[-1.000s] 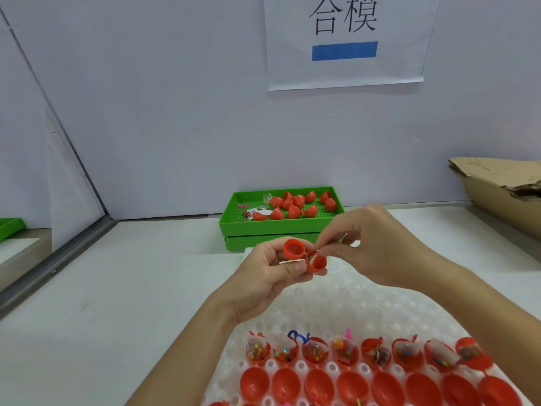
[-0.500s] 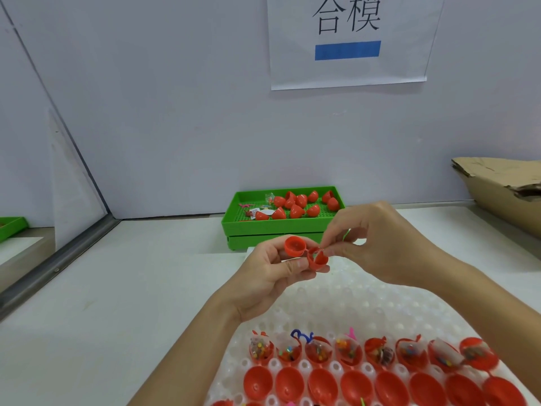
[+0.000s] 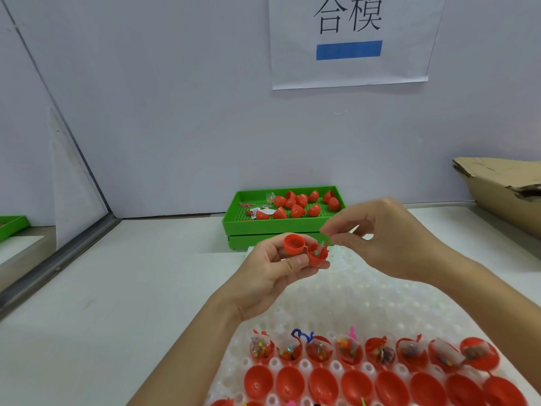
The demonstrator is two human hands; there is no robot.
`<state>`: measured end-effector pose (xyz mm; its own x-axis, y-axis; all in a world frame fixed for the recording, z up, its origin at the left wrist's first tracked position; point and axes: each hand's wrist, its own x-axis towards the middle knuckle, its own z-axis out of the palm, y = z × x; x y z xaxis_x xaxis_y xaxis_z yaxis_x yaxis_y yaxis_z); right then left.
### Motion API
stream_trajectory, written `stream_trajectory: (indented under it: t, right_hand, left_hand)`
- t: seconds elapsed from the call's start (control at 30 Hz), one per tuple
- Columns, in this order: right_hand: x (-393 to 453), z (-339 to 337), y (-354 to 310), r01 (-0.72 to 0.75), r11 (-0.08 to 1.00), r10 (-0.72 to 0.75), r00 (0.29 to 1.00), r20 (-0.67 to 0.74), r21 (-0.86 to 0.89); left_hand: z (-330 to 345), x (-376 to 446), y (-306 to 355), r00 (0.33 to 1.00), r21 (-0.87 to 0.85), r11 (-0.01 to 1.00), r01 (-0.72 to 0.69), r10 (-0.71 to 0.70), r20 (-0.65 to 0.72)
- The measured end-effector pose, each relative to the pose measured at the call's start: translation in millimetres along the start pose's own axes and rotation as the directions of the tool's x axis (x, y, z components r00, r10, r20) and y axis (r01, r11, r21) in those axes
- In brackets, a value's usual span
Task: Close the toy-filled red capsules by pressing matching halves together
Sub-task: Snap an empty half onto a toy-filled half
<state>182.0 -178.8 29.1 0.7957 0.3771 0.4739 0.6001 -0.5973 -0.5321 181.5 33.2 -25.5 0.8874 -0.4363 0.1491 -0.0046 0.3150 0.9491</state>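
Our left hand (image 3: 272, 271) grips one open capsule (image 3: 306, 249), both halves up; our right hand (image 3: 377, 241) pinches something too small to name.

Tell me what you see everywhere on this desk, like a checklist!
Surface: white table with a bumpy white holder tray on it.
Job's things: open red capsule, two joined halves, toy bits in one; a row of toy-filled halves in the holder, with empty halves in front.
Clutter: green tray at the back holding red capsules and small packets.
Grippers: left hand holds the open capsule; right hand is beside it, fingertips pinched, apart from the capsule.
Cables: nothing seen.
Surroundings: paper sign on the wall, cardboard box at right.
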Motion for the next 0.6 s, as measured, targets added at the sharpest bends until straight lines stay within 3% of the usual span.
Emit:
stream_trajectory:
  t: [0.23, 0.4, 0.5, 0.6]
  right_hand:
    - [3.0, -0.4, 6.1, -0.235, 0.967, 0.246, 0.962, 0.117, -0.103]
    - [2.1, -4.8, -6.7, -0.319, 0.947, 0.304, 0.927, 0.221, 0.036]
    - [1.0, -5.8, -17.9, -0.316, 0.945, 0.285, 0.924, 0.255, 0.089]
    - [-0.4, -5.7, -28.1, -0.314, 0.932, 0.274, 0.938, 0.215, 0.181]
  left_hand:
    - [1.7, 2.7, 4.2, 0.994, -0.023, 0.998, -0.056, 0.054, -0.094]
    - [1.1, 6.3, 22.8, 0.969, -0.006, 0.983, -0.184, 0.181, -0.171]
    - [7.5, 7.7, 35.0, 0.926, 0.175, 0.955, -0.239, 0.279, -0.255]
    - [18.9, 8.7, 39.6, 0.848, 0.445, 0.864, -0.237, 0.407, -0.339]
